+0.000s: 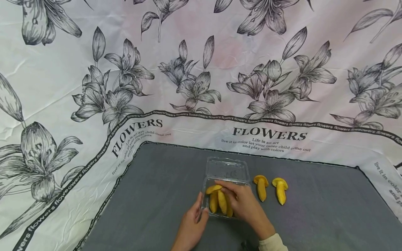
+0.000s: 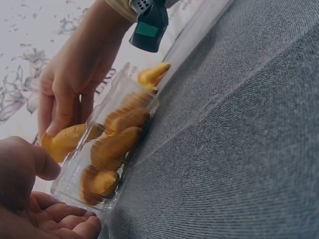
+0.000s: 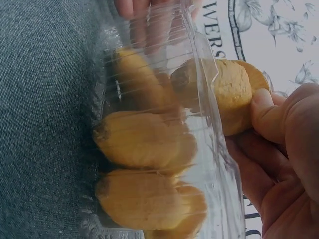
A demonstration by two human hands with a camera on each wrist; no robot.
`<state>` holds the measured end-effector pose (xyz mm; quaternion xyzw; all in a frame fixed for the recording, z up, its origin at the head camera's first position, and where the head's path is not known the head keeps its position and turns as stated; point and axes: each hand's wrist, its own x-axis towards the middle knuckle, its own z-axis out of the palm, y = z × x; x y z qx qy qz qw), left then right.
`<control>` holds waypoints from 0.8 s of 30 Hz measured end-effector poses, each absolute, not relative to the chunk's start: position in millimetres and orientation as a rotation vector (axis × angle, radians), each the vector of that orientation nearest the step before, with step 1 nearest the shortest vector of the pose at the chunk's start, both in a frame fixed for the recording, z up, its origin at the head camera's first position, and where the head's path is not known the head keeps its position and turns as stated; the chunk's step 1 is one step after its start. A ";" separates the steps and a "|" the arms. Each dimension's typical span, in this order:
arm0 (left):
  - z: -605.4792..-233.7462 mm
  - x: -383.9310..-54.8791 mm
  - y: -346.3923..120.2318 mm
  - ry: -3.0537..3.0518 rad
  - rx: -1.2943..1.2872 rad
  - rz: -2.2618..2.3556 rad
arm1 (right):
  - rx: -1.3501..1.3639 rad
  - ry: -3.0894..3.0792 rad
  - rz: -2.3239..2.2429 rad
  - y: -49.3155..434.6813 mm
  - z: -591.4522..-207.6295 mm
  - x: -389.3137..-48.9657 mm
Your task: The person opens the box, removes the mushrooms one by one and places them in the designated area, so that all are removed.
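Right hand point(image 1: 241, 200) and forearm point(image 1: 264, 227), nearest the camera, cross over the right wall of a clear plastic clamshell container point(image 3: 212, 144), whose lid point(image 1: 226, 169) is folded back on its far side. Left hand point(image 1: 191, 223) grips the container's near left corner, thumb and bent fingers against the plastic. Right thumb and fingers pinch a yellow mushroom point(image 3: 232, 94), stem tip inside the container's rim. Other yellow mushrooms point(image 3: 139, 139) lie inside the container; two more mushrooms point(image 1: 280, 190) lie to its right.

A: Anyone able to count the mushrooms point(image 1: 222, 202) in the clear box point(image 1: 226, 169)?
B: Nah, right hand point(image 1: 243, 200) covers part of them up top. Ribbed side point(image 3: 204, 149) blurs them in the right wrist view, and left hand point(image 3: 141, 24) gets chopped by the top edge.
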<state>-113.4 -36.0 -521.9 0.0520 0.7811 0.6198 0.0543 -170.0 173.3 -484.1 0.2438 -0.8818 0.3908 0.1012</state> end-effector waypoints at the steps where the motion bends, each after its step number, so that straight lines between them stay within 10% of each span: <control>1: -521.8 -113.3 -36.0 2.372 0.155 1.883 | 0.722 -2.597 1.151 173.5 -484.0 -170.2; 24: -522.4 -112.2 -36.9 2.350 0.152 1.906 | 0.677 -2.492 1.075 188.6 -484.9 -173.5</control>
